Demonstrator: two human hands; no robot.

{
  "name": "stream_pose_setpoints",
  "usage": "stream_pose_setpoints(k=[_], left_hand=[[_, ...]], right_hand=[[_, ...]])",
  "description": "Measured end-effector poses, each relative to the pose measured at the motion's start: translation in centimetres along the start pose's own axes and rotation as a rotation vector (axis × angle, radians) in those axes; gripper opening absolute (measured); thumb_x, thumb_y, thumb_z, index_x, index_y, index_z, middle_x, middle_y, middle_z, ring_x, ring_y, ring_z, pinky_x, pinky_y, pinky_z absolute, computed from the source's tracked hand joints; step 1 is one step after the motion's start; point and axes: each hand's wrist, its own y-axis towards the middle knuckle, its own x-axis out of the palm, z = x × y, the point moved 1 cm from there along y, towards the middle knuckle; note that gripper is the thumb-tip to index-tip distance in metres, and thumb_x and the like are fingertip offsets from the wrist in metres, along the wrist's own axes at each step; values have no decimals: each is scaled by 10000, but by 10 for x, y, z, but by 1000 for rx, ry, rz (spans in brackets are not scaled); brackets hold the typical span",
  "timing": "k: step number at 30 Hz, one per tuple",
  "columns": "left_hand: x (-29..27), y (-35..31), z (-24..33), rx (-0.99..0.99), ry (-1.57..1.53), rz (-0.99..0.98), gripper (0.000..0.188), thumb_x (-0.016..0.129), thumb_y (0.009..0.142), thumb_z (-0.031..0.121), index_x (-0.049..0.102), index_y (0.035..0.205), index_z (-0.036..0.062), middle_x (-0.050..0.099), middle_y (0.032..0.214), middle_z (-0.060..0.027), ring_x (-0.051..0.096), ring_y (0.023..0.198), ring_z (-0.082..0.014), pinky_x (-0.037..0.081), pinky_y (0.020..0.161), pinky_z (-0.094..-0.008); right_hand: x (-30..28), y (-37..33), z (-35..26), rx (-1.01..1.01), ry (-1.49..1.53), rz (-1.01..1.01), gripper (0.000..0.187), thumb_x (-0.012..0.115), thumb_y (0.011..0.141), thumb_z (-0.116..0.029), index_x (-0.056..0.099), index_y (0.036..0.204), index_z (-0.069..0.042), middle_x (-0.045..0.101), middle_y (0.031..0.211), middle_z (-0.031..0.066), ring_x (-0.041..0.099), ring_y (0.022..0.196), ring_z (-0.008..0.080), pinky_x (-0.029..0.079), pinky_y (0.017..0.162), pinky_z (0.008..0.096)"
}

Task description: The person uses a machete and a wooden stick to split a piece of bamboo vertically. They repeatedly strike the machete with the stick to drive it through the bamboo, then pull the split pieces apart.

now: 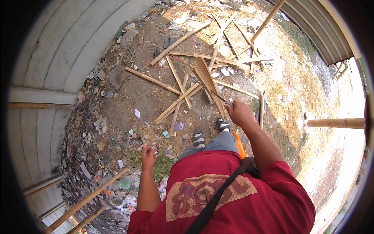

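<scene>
My right hand (pixel 240 114) is closed round the handle of a knife-like tool (pixel 219 96) with a narrow dark blade. The blade crosses a wide split bamboo piece (pixel 207 80) that leans up from near my feet; whether they touch I cannot tell. To the left, my left hand (pixel 149 156) hangs low over the littered ground with curled fingers. Anything inside it is too small to make out. Ahead of my feet, cut bamboo strips (pixel 177 102) lie crossed over each other, and a round bamboo pole (pixel 181 42) rests farther off.
A grey panel wall (pixel 46 50) runs along the left. Bamboo poles (pixel 87 199) slant at lower left, and another pole (pixel 336 123) juts in from the right. Rubbish (pixel 126 183) and stones (pixel 118 76) cover the dirt. A corrugated sheet (pixel 315 29) stands at upper right.
</scene>
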Motion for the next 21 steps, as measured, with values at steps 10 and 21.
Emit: stream_pose_setpoints(k=[10,21], left_hand=[[42,29,80,39,-113,-124,225,570,1047,321,618,1127,116,636,920,13,554,617,-69,452,561,-255],[-49,-31,-131,-686,-6,42,264,560,1024,378,554,1127,135,594,922,-8,550,609,-126,459,497,-288]], right_hand=[[-183,-97,13,12,184,276,469,574,1005,-461,667,1004,-1,624,698,203,611,650,363,460,629,435],[-204,-79,-13,-49,153,423,438,586,1009,-432,635,936,-3,598,679,189,574,611,340,437,600,420]])
